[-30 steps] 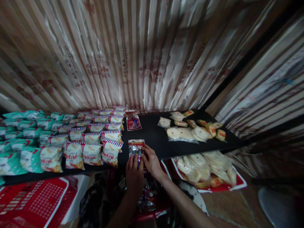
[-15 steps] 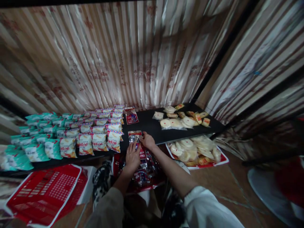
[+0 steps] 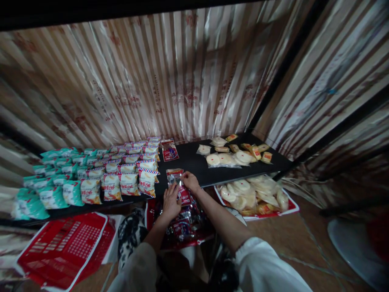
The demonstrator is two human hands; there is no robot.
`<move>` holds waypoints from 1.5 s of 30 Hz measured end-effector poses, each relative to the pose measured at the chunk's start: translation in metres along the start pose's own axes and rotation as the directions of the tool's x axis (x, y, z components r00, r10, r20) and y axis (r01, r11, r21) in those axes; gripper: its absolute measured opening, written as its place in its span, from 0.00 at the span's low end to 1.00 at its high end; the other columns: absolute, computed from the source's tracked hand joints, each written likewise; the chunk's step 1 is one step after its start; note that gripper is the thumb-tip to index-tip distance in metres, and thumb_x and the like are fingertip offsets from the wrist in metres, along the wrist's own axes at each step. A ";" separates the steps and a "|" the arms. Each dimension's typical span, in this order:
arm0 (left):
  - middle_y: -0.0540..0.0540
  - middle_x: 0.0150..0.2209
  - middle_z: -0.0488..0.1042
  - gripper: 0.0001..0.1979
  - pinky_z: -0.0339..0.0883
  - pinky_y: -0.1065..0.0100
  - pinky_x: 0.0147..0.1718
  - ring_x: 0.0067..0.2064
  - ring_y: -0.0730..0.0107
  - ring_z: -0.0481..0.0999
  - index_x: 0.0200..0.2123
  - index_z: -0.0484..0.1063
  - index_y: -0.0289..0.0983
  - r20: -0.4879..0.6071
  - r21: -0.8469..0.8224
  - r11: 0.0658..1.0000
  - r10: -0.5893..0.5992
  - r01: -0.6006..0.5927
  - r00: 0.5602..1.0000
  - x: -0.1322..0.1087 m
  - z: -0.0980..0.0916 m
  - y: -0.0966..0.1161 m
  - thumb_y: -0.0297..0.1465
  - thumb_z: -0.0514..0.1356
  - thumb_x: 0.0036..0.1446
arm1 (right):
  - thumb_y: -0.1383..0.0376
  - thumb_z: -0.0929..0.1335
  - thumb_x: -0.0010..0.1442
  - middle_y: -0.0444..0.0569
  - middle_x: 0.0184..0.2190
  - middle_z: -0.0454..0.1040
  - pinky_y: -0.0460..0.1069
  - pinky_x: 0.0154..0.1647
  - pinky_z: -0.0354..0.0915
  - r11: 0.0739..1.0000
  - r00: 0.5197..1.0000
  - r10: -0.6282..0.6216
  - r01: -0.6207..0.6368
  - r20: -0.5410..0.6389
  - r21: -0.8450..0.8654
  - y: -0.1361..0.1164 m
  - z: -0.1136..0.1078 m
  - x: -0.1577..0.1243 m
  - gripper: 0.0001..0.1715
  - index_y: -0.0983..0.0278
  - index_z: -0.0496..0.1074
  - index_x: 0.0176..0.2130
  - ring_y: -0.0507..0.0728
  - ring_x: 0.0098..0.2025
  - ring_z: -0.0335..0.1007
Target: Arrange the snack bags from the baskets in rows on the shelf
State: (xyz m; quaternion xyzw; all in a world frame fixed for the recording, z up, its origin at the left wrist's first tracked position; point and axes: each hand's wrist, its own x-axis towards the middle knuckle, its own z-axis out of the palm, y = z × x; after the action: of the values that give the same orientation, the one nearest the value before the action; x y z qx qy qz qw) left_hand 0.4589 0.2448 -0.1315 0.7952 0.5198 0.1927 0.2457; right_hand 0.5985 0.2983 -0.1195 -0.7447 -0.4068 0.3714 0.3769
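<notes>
A red and silver plastic snack packet [image 3: 184, 195] lies under both my hands at the shelf's front edge, its clear top [image 3: 175, 173] over the black surface. My left hand [image 3: 172, 201] rests on its left side, fingers stretched out over it. With fingertips pinched together, my right hand [image 3: 191, 182] grips the packet's upper right edge. Behind them, a similar red packet [image 3: 170, 151] lies flat near the back of the shelf. Below, between my knees, a red basket [image 3: 148, 211] holds several shiny dark red packets [image 3: 184, 229].
Rows of white shrimp-snack bags [image 3: 112, 186] and teal bags [image 3: 51, 198] stand on the shelf [image 3: 194, 162] at left. Pale round crackers [image 3: 223, 159] and small yellow packs [image 3: 255, 152] lie at right. Red baskets [image 3: 65, 243] stand below; a striped curtain [image 3: 182, 81] hangs behind.
My right fingertips have shifted slightly along the packet's upper edge, and my left fingers have drawn a little lower. The whole view has tilted slightly.
</notes>
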 end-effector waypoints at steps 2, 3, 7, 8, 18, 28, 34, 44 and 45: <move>0.39 0.62 0.59 0.28 0.47 0.56 0.63 0.64 0.63 0.56 0.58 0.61 0.34 -0.078 -0.146 0.987 -0.083 0.071 0.993 0.002 -0.002 0.002 0.22 0.52 0.52 | 0.67 0.66 0.50 0.39 0.19 0.69 0.44 0.27 0.61 0.992 1.000 0.021 -0.022 0.010 0.124 0.004 0.001 0.001 0.03 0.62 0.67 0.25 0.50 0.24 0.66; 0.38 0.62 0.60 0.27 0.47 0.58 0.63 0.64 0.64 0.56 0.57 0.62 0.33 -0.116 -0.245 0.962 -0.156 0.124 0.981 0.003 -0.004 0.004 0.22 0.52 0.52 | 0.66 0.66 0.49 0.38 0.19 0.68 0.44 0.26 0.61 0.982 0.999 0.030 -0.033 0.020 0.184 0.005 0.002 0.001 0.03 0.62 0.67 0.25 0.50 0.23 0.65; 0.38 0.61 0.61 0.24 0.47 0.62 0.63 0.63 0.63 0.57 0.54 0.65 0.33 -0.145 -0.594 0.754 -0.444 0.281 0.884 0.014 -0.010 0.009 0.23 0.55 0.51 | 0.66 0.67 0.47 0.39 0.18 0.67 0.44 0.25 0.62 0.923 0.997 0.056 -0.071 0.051 0.379 0.007 0.000 0.005 0.04 0.63 0.65 0.24 0.50 0.21 0.64; 0.37 0.60 0.63 0.24 0.49 0.61 0.62 0.63 0.61 0.59 0.54 0.64 0.33 -0.131 -0.635 0.713 -0.479 0.297 0.868 0.017 -0.011 0.010 0.24 0.56 0.51 | 0.66 0.67 0.46 0.39 0.17 0.67 0.45 0.25 0.62 0.905 0.997 0.062 -0.079 0.055 0.417 0.006 -0.001 0.007 0.05 0.63 0.65 0.24 0.50 0.21 0.64; 0.43 0.42 0.78 0.24 0.72 0.69 0.37 0.37 0.68 0.78 0.53 0.64 0.36 0.159 -0.912 0.258 -0.494 0.319 0.855 0.035 -0.008 0.027 0.24 0.58 0.51 | 0.62 0.70 0.45 0.39 0.17 0.68 0.46 0.24 0.64 0.808 0.995 0.077 -0.099 0.062 0.580 -0.002 -0.008 0.021 0.10 0.63 0.65 0.26 0.51 0.20 0.65; 0.47 0.51 0.73 0.26 0.64 0.63 0.53 0.52 0.65 0.72 0.56 0.65 0.41 -0.123 -0.748 0.621 -0.476 0.234 0.871 0.069 -0.015 0.032 0.22 0.54 0.53 | 0.57 0.70 0.49 0.47 0.40 0.75 0.47 0.43 0.66 0.874 0.998 -0.063 0.053 0.006 0.483 -0.022 -0.014 0.025 0.25 0.62 0.69 0.46 0.53 0.41 0.71; 0.43 0.61 0.62 0.30 0.56 0.61 0.60 0.61 0.63 0.62 0.60 0.59 0.37 -0.240 -0.422 0.902 -0.202 0.085 0.949 0.091 -0.020 0.057 0.22 0.52 0.52 | 0.50 0.68 0.52 0.46 0.35 0.76 0.45 0.34 0.67 0.779 0.946 -0.192 -0.014 0.260 0.627 -0.055 -0.019 0.019 0.25 0.62 0.70 0.46 0.53 0.36 0.72; 0.41 0.63 0.56 0.21 0.53 0.54 0.61 0.65 0.54 0.53 0.52 0.70 0.38 -0.361 -0.330 0.924 -0.315 0.195 0.878 0.123 0.012 0.027 0.30 0.55 0.54 | 0.59 0.66 0.57 0.51 0.24 0.77 0.49 0.27 0.69 0.890 0.998 0.041 -0.057 0.046 0.451 -0.045 -0.008 0.099 0.12 0.66 0.71 0.33 0.57 0.27 0.75; 0.40 0.63 0.57 0.21 0.55 0.55 0.60 0.64 0.53 0.56 0.52 0.69 0.38 -0.352 -0.346 0.913 -0.341 0.217 0.872 0.126 0.018 0.022 0.30 0.55 0.54 | 0.59 0.67 0.56 0.51 0.26 0.77 0.49 0.27 0.69 0.907 0.999 0.034 -0.042 0.027 0.419 -0.044 -0.005 0.106 0.11 0.65 0.71 0.34 0.57 0.28 0.75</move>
State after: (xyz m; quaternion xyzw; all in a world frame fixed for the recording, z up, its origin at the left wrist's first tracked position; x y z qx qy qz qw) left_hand 0.5335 0.3504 -0.1266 0.6075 0.6349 0.3906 0.2742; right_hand 0.6298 0.4079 -0.1054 -0.6507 -0.3065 0.4642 0.5169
